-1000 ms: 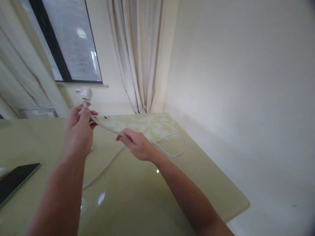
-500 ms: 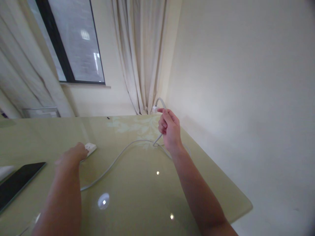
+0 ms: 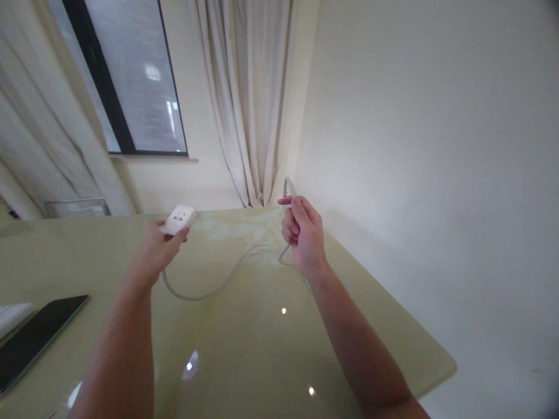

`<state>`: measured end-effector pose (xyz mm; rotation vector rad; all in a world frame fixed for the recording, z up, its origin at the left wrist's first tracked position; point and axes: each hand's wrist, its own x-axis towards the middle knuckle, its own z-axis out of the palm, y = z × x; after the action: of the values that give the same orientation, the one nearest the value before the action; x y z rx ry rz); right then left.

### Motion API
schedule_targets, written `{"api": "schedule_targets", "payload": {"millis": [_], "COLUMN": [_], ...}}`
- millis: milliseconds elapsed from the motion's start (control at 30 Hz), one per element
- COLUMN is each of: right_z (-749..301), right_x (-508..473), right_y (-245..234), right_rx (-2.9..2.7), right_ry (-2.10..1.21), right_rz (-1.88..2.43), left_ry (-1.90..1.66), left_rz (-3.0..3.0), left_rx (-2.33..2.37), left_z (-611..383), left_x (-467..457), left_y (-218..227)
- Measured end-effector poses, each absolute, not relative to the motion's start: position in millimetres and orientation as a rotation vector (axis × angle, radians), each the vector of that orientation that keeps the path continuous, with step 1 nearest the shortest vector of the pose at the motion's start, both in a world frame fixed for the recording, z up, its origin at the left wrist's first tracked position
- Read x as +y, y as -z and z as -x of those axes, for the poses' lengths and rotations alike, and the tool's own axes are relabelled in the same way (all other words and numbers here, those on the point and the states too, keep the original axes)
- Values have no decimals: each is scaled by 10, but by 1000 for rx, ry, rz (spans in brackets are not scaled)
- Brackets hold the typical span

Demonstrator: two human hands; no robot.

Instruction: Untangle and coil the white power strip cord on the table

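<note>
My left hand grips a white power strip, raised above the table, its socket holes facing up toward me. A grey-white cord runs from near that hand in a loose curve across the glossy table to my right hand. The fingers of my right hand are closed round the cord, close to the far right part of the table. Above them the cord bends over in a short arch. Its end is mostly hidden behind my index finger.
A dark tablet-like slab lies on the pale green table at the left, with a white object beside it. A wall borders the table's right side. Curtains and a window stand behind.
My left hand has lifted the power strip from the table and moved it right and away from me. The cord's curve has shifted with it. My right hand has barely moved.
</note>
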<state>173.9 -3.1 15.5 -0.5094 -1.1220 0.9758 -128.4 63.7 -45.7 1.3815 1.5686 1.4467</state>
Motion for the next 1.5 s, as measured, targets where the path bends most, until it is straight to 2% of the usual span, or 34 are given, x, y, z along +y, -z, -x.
{"api": "schedule_targets", "payload": {"millis": [67,167,233,533,667,767,933,1067,1267,1500], "right_z": [-1696,-1633,-1600,-1462,-1366,-1276,-1135,-1119,-1444,-2054], "right_x": [-38,-44,-50,-163,-266,-334,-408,-432,-389,-532], "right_y": [-129,-86,-63,-17,40,109,186,285,543,501], "right_rx": [-1170,-1238,-1277,-1503,-1684,-1820,-1854,-1977,-2062,-2153], "right_ry": [-971,-945,-920,-843,-721,-668,-515,-675,-666,-796], "right_rz": [494,482,476,561,642,648,747,867,1087,1225], "left_ry": [-1649,-1560,-1509,-1232,-1458,-1556,-1429,-1394,-1573,-1752], "left_rz": [-1071,-670,-502,-644,-727,-673,-467,-394,-432,-512], "left_rx": [1225,656,463,570,616,502,125,13,41,139], "left_z": [976,521,285,-196,-131,21,240,397,670,880], "left_x": [508,324,234,8,15,6,-165,-258,-218,-232], "left_y": [186,-113,-204,-187,-232,-301,-467,-573,-635,-691]}}
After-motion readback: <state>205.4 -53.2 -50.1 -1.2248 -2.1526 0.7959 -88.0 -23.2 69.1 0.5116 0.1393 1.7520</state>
